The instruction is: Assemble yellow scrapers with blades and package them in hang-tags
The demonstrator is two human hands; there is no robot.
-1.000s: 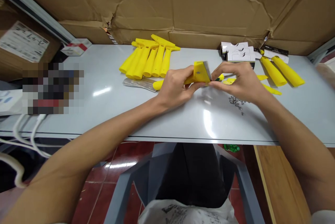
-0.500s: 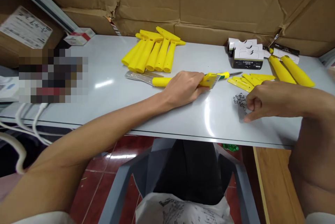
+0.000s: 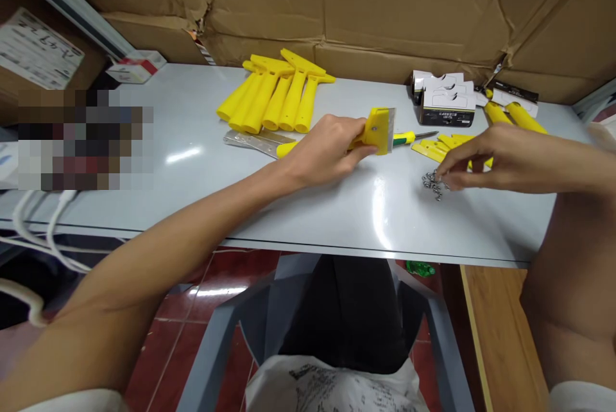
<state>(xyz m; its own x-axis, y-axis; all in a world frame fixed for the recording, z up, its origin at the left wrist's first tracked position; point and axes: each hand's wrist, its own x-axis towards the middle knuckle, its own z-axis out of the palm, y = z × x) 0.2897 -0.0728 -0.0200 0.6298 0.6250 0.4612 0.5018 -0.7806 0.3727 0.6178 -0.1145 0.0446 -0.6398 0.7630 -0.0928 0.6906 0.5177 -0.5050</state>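
My left hand (image 3: pixel 332 152) is closed round a yellow scraper (image 3: pixel 376 131), its head upright with a thin metal blade along the right edge. Just beyond that hand lies a screwdriver (image 3: pixel 403 138) with a yellow and green handle. A flat metal tool with a yellow handle (image 3: pixel 287 149) is partly hidden behind the hand. Over a small heap of screws (image 3: pixel 432 186), my right hand (image 3: pixel 474 158) has thumb and forefinger pinched at the heap's edge; whatever is between the tips is too small to make out. Flat yellow plates (image 3: pixel 427 150) lie behind these fingers, partly covered.
Several yellow scraper handles (image 3: pixel 276 94) lie piled at the back. Black and white boxes (image 3: pixel 447 107) stand at the back right, beside more yellow handles (image 3: pixel 525 118). Cardboard (image 3: pixel 366 20) walls the rear of the white table (image 3: pixel 308 219). White cables (image 3: pixel 52 232) hang at left.
My left hand has turned the scraper so its head stands upright with its face showing. My right hand has moved up and left, its fingertips now at the screws.
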